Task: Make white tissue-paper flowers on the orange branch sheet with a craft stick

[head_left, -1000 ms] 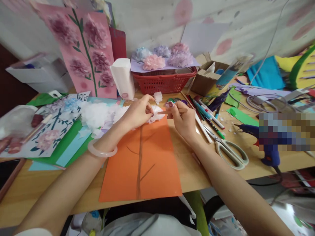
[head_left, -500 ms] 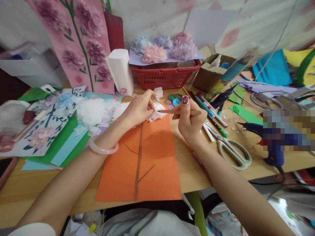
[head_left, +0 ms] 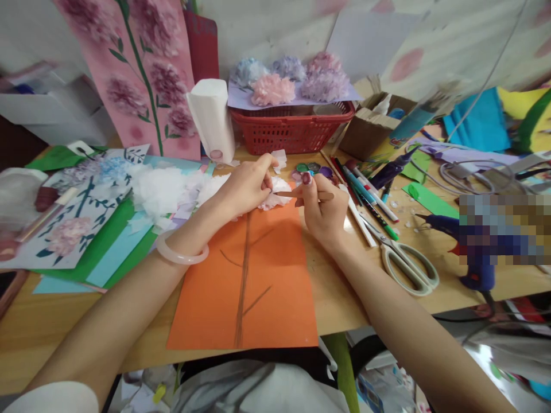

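Note:
My right hand [head_left: 325,209] is closed around a thin brown pointed stick [head_left: 325,196], thumb on top. The stick's tip points left, at a ruffled white tissue-paper flower [head_left: 280,198] on the top edge of an orange sheet [head_left: 275,258]. My left hand [head_left: 247,180] is curled in a pinch at the flower's left side; whatever lies between its fingertips is hidden. Brown lines shaped like a stem with branches run down the orange sheet. A loose white tissue scrap [head_left: 279,161] lies just behind the left fingertips.
Scissors [head_left: 408,264], several markers [head_left: 365,195] and a blue glue gun [head_left: 477,246] lie on the right. A red basket [head_left: 293,132] with paper flowers on top stands behind, beside a white container [head_left: 210,120]. Fluffy white tissue [head_left: 159,189] and coloured sheets [head_left: 116,252] cover the left.
My right hand has moved left and slightly down with the stick, closer to the flower. The left hand stays nearly where it was, still pinched.

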